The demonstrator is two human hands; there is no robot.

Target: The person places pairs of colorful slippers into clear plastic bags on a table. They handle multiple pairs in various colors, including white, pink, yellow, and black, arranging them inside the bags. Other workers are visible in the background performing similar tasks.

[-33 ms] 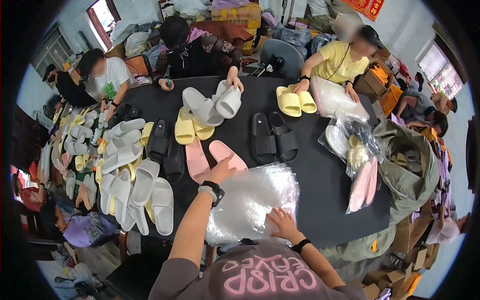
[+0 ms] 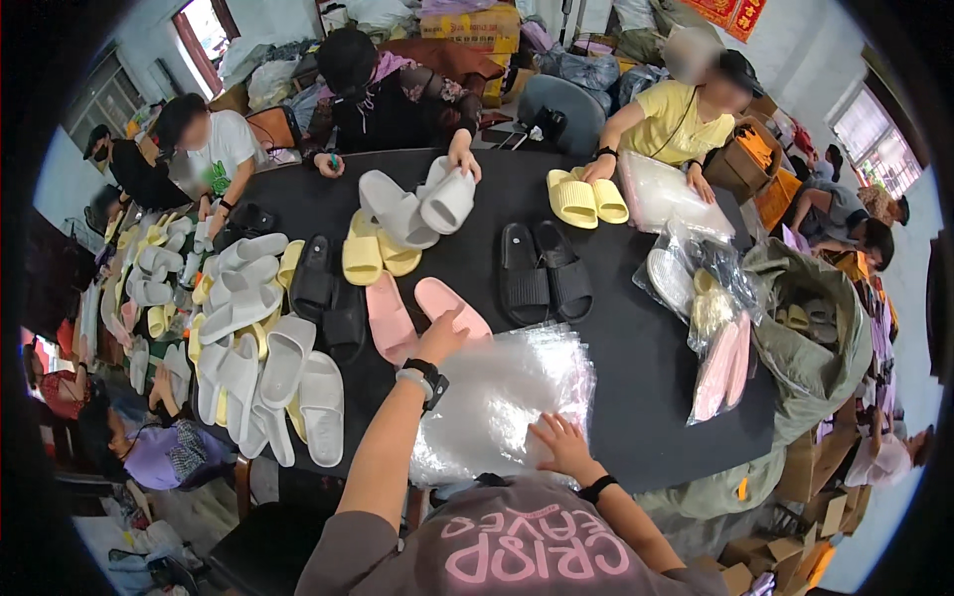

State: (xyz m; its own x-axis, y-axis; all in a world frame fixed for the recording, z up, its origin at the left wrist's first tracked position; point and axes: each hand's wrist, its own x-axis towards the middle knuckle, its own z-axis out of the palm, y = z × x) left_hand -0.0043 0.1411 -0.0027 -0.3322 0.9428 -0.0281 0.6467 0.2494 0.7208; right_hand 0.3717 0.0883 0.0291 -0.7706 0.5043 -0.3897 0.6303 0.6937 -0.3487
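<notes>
My left hand (image 2: 441, 339) is closed on the near side of a pink slipper (image 2: 440, 296), its fingers partly hidden. A second pink slipper (image 2: 390, 316) lies just left of it. Spread open, my right hand (image 2: 564, 447) rests flat on a stack of clear plastic bags (image 2: 477, 437) at the table's near edge. Beyond the pink pair are yellow slippers (image 2: 363, 257) and grey slippers (image 2: 396, 211); a co-worker's hand (image 2: 462, 156) touches a grey one. A pair of black slippers (image 2: 518, 273) lies beyond the bags.
A heap of grey and yellow slippers (image 2: 238, 382) covers the left of the black table (image 2: 636, 397). Bagged slippers (image 2: 717, 372) lie at right, beside a green sack (image 2: 805, 343). Across the table, a co-worker's hand (image 2: 600, 168) is on yellow ridged slippers (image 2: 573, 202), near more plastic bags (image 2: 671, 199).
The grey slippers across from me, the yellow pair and the left pink slipper have shifted slightly to the left. The co-worker's hand has moved a little with the grey slipper. My hands look nearly still.
</notes>
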